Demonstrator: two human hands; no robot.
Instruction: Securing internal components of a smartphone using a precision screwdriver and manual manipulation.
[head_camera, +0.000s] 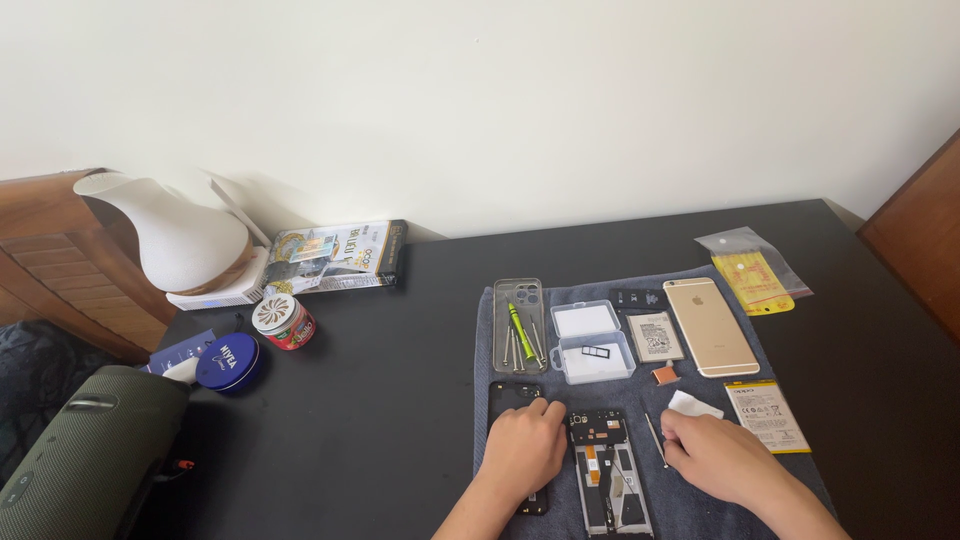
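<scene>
at the surface's near edge my left hand lies flat, fingers loose, on a black phone back; my right hand, curled, pinches a metal pick; between them lies the opened phone frame. beyond sits a clear parts box.

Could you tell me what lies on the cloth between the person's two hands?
In the head view, an opened phone body with exposed insides lies between the left hand and right hand.
</scene>
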